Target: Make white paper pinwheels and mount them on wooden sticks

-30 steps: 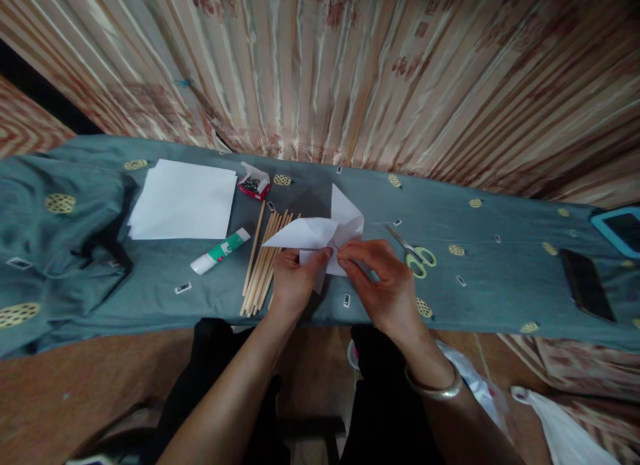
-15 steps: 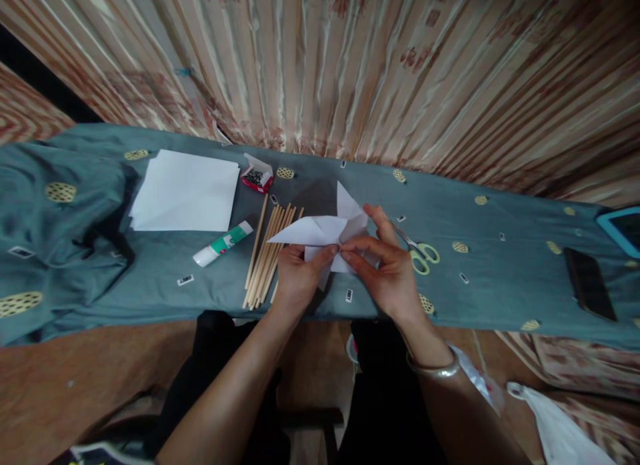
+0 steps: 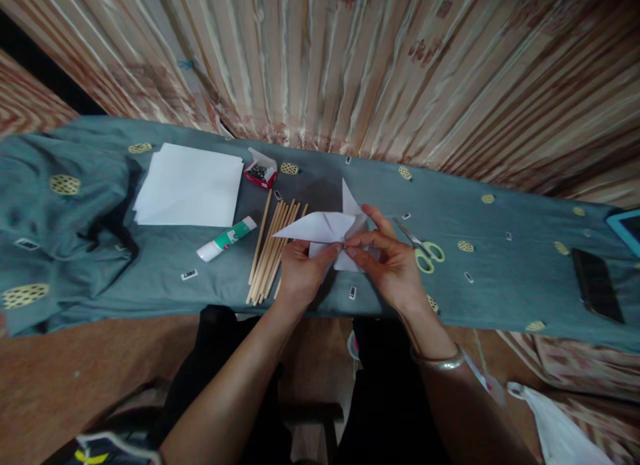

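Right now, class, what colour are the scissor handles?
The scissor handles are pale yellow-green, seen best in the head view.

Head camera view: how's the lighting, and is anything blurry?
Head view: dim light, with the curtain darkest toward the upper right corner; head view: a small highlight on the bracelet; head view: fine detail where the right hand touches the folded paper is too soft to make out.

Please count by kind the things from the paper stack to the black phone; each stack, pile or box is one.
Paper stack: 1
Glue stick: 1
Red box: 1
Wooden stick pile: 1
Paper pinwheel: 1
Scissors: 1
Black phone: 1
Total: 7
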Tool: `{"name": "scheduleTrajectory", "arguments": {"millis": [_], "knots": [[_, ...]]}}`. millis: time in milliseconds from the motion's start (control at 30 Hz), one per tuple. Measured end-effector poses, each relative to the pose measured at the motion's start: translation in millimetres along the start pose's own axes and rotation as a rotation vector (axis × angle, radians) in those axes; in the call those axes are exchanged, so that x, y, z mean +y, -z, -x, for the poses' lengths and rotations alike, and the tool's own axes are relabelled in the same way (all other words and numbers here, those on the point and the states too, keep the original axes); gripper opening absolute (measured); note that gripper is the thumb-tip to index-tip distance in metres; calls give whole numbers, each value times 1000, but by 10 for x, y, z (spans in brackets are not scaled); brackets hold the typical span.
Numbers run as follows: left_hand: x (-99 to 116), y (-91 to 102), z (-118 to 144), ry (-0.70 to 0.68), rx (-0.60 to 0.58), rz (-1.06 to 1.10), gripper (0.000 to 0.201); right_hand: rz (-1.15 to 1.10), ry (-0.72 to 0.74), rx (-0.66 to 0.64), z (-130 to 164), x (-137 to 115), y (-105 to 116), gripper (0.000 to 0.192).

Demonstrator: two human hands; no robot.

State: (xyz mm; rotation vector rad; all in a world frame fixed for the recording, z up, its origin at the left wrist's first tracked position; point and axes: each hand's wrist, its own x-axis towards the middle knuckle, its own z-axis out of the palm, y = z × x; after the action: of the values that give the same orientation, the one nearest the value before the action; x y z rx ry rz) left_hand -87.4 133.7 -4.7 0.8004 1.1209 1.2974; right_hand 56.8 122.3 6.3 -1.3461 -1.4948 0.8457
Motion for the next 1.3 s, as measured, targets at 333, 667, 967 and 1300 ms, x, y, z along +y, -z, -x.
{"name": "scheduleTrajectory", "arguments": {"millis": [333, 667, 967, 1300], "knots": [[14, 20, 19, -15, -20, -45, 18, -19, -37, -27, 9, -8, -2, 3], [18, 26, 19, -49, -18, -89, 17, 1, -47, -31, 12, -3, -4, 5], [-37, 37, 13, -90, -30, -140, 19, 8, -46, -41, 12, 5, 8, 6], [48, 46, 48, -75, -87, -168, 19, -8, -55, -25, 9, 10, -3, 6]]}}
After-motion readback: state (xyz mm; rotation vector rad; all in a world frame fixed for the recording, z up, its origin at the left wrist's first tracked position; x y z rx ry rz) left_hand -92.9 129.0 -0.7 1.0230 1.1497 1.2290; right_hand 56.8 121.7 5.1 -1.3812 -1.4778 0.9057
